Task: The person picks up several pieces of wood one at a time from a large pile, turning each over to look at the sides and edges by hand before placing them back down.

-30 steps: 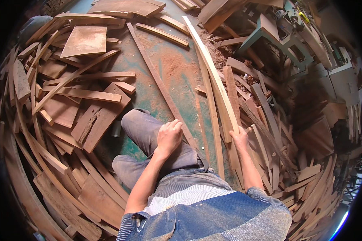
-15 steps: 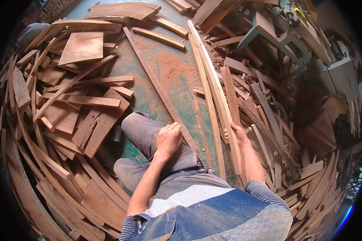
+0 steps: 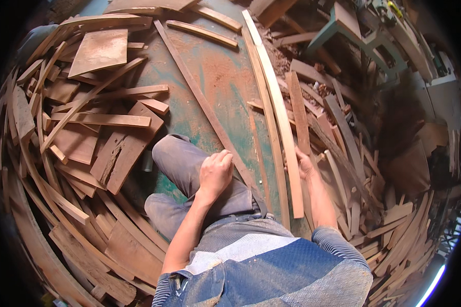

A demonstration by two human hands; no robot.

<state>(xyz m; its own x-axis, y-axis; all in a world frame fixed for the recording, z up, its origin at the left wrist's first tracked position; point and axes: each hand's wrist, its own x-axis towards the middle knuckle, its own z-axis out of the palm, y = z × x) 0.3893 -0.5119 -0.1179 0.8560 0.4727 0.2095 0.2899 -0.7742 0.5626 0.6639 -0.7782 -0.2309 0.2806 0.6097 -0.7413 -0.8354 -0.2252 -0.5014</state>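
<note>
My right hand (image 3: 304, 165) is closed around the edge of a long pale wooden strip (image 3: 277, 112). The strip slants away from me, its near end beside my right hip, and hides part of the fingers. Close along its left side lies another long strip (image 3: 268, 105), light brown. My left hand (image 3: 216, 173) rests as a fist on my thigh, with nothing seen in it. Just right of that fist a long reddish-brown strip (image 3: 197, 97) runs from my leg to the far left across the floor. A short brown board (image 3: 298, 113) stands out beyond my right hand.
Heaped boards and offcuts (image 3: 107, 120) fill the left side. More scrap wood (image 3: 338, 133) is piled on the right, below a green metal machine frame (image 3: 338, 30). Sawdust lies on the green floor (image 3: 215, 74). Two short strips (image 3: 202, 33) lie at the far end.
The pale strip has turned slightly in my right hand, now showing one broad bright face, and its near end has shifted a little left. The view has tilted slightly; my left fist stays on the thigh.
</note>
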